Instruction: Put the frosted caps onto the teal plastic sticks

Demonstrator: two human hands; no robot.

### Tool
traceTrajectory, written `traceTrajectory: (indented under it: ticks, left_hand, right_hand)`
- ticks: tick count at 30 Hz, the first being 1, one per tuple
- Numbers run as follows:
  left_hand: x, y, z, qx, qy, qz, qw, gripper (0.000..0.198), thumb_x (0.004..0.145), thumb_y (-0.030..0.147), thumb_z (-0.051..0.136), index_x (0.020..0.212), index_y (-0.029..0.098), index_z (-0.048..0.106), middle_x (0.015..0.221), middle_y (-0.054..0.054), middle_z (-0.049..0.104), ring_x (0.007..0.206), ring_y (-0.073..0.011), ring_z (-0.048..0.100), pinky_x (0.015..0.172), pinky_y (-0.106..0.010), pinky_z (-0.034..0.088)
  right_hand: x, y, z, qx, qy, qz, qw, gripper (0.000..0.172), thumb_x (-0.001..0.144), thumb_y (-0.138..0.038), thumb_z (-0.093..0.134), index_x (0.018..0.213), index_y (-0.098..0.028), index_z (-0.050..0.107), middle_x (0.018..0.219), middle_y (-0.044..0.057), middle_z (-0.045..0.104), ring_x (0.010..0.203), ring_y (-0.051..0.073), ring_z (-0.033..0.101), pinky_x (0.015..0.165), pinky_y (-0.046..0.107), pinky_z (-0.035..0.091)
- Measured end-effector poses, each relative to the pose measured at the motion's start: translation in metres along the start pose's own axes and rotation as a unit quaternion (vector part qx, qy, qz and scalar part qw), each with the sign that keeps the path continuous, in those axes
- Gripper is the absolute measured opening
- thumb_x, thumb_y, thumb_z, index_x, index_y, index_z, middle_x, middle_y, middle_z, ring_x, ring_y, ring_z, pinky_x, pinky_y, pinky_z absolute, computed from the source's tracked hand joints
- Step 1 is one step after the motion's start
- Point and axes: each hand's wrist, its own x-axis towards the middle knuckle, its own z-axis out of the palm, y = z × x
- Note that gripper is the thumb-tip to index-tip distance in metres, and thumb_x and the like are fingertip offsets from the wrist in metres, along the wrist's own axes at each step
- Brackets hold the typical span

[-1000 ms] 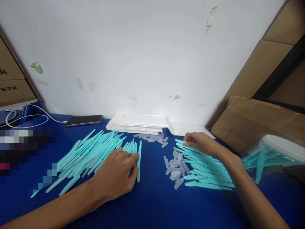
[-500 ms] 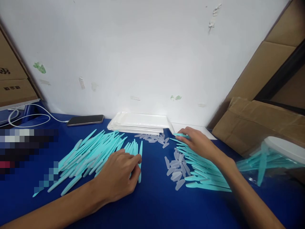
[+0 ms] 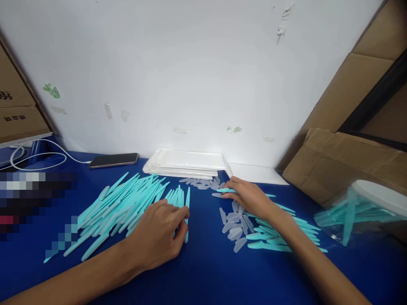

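Observation:
My left hand (image 3: 162,231) rests closed on the blue table, thumb and forefinger against an upright-lying slim turquoise eyebrow razor (image 3: 188,197). Under and beyond that hand fan more turquoise razors, and a large heap of razors with frosted covers (image 3: 117,207) spreads to its left. My right hand (image 3: 246,195) pinches another turquoise razor (image 3: 224,190), its tip pointing left. A frosted blade cover (image 3: 217,195) lies by the right thumb tip; whether the thumb touches it I cannot tell. Loose frosted covers (image 3: 235,233) and a row of turquoise razors (image 3: 270,243) lie below that hand.
White flat sleeves (image 3: 187,161) are stacked against the wall, with more loose covers (image 3: 202,184) before them. A phone (image 3: 113,160) on a white cable lies back left. A clear jar of razors (image 3: 349,216) lies on its side at right, near cardboard (image 3: 343,169).
My right hand has moved left and slightly toward me, bringing the turquoise razor over near the frosted covers. My left hand has stayed in place.

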Motion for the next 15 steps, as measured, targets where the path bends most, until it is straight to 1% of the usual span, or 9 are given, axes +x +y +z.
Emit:
traceTrajectory:
  ticks: [4,7,10,12,13,15]
  left_hand:
    - [0.001,0.001,-0.002,-0.005,-0.006,0.001,1.000,0.027,0.091,0.013,0.038,0.091,0.019,0.064,0.061,0.000,0.064,0.049,-0.0148,0.050,0.061,-0.032,0.037]
    - [0.002,0.001,-0.002,-0.010,-0.003,-0.001,1.000,0.028,0.091,0.013,0.037,0.091,0.018,0.065,0.060,0.001,0.063,0.048,-0.0147,0.050,0.060,-0.032,0.038]
    - [0.001,0.000,0.000,-0.012,-0.003,-0.004,1.000,0.028,0.092,0.014,0.037,0.090,0.019,0.065,0.061,0.000,0.064,0.049,-0.0155,0.051,0.060,-0.032,0.039]
    - [0.001,-0.001,0.000,-0.018,-0.004,-0.011,1.000,0.027,0.092,0.014,0.038,0.090,0.019,0.065,0.064,0.000,0.065,0.052,-0.0161,0.054,0.061,-0.033,0.040]
    - [0.001,-0.001,0.000,-0.023,0.002,-0.013,1.000,0.027,0.092,0.014,0.039,0.093,0.019,0.065,0.067,0.000,0.066,0.055,-0.0165,0.056,0.062,-0.033,0.041]
    - [0.003,-0.001,0.000,-0.033,0.032,-0.013,0.999,0.027,0.094,0.013,0.040,0.103,0.018,0.064,0.074,-0.001,0.068,0.063,-0.0175,0.061,0.065,-0.033,0.045]
  right_hand:
    - [0.000,-0.007,0.000,-0.059,0.007,-0.005,0.998,0.022,0.102,-0.035,0.049,0.112,-0.022,0.063,0.104,0.005,0.063,0.081,0.019,0.065,0.063,0.029,0.045]
    - [0.001,-0.015,0.000,-0.100,-0.005,-0.009,0.995,0.021,0.104,-0.033,0.046,0.109,-0.021,0.063,0.101,0.004,0.063,0.076,0.018,0.065,0.058,0.028,0.042]
    - [0.001,-0.020,-0.001,-0.135,-0.017,-0.012,0.991,0.021,0.104,-0.032,0.045,0.104,-0.020,0.062,0.099,0.005,0.062,0.070,0.018,0.064,0.055,0.029,0.039]
    - [0.001,-0.023,-0.002,-0.140,-0.012,-0.020,0.990,0.021,0.104,-0.033,0.045,0.105,-0.020,0.061,0.098,0.004,0.062,0.068,0.018,0.063,0.054,0.029,0.038]
    - [0.000,-0.025,-0.004,-0.135,-0.003,-0.024,0.991,0.020,0.104,-0.033,0.045,0.106,-0.020,0.060,0.099,0.004,0.062,0.068,0.017,0.063,0.054,0.029,0.038]
    - [-0.001,-0.031,-0.007,-0.118,0.018,-0.034,0.992,0.019,0.105,-0.033,0.045,0.110,-0.021,0.059,0.102,0.004,0.062,0.067,0.016,0.062,0.054,0.029,0.037]
